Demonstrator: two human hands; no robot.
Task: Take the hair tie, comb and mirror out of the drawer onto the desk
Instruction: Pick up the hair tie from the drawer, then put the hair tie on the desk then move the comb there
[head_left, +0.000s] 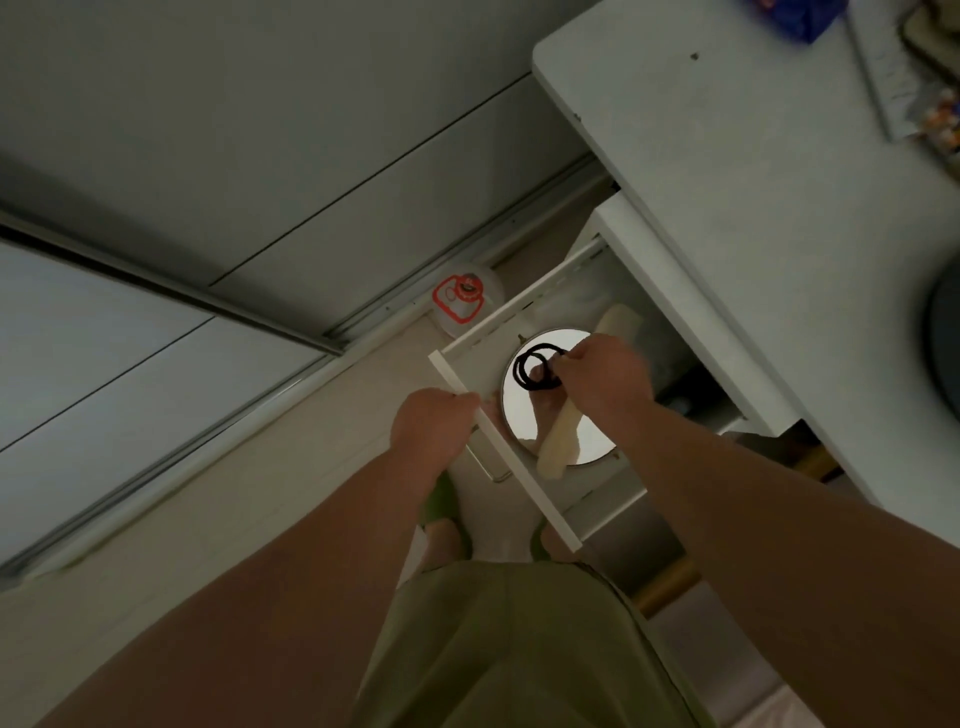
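Observation:
The white drawer (498, 436) stands pulled out under the desk (753, 182). My left hand (434, 423) grips its front edge. Inside lies a round mirror (524, 410), face up. A cream comb (558, 441) rests across the mirror, its far end (618, 318) showing beyond my right hand. My right hand (602, 379) is over the mirror, its fingers pinched on a black hair tie (532, 370), whose loops hang just above the glass. The mirror reflects the tie and my fingers.
A white plastic bag with red print (465, 299) lies on the floor beside the drawer. Sliding wardrobe doors (208, 182) run along the left. On the desk sit a dark round object (945, 338), a blue item (800, 18) and clutter at the far right.

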